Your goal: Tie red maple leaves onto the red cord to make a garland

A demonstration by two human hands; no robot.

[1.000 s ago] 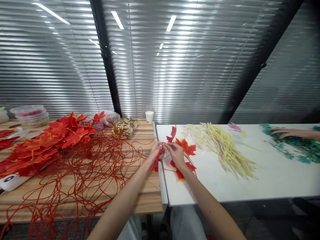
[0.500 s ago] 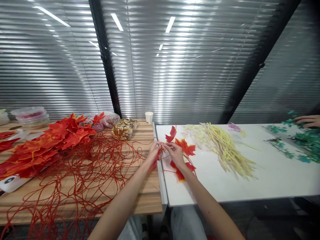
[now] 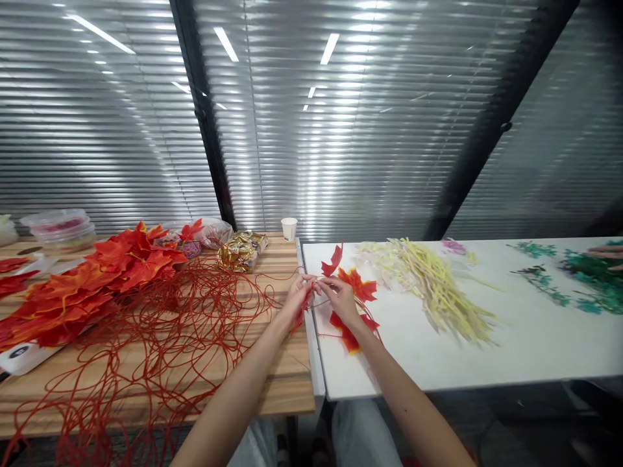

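My left hand [image 3: 298, 297] is closed on a red leaf [image 3: 305, 307], over the seam between the two tables. My right hand [image 3: 339, 297] meets it, thumb and fingers pinched on thin red cord at the leaf's base; the exact grip is small and partly hidden. Beside my right hand, more red and orange leaves [image 3: 359, 284] lie along the cord on the white table. A tangle of red cord [image 3: 195, 311] spreads over the wooden table, touching a large heap of red-orange leaves [image 3: 111, 259] on the left.
Gold foil packaging [image 3: 242, 251] and a paper cup [image 3: 289, 228] stand at the back. Pale yellow strips [image 3: 438, 285] lie on the white table [image 3: 487, 363]. At far right, another person's hand [image 3: 607, 253] touches green foliage [image 3: 591, 275]. Stacked plastic tubs [image 3: 61, 230] are back left.
The other person's hand at far right has moved down and outward, with the green foliage lower. My two hands remain together at nearly the same spot.
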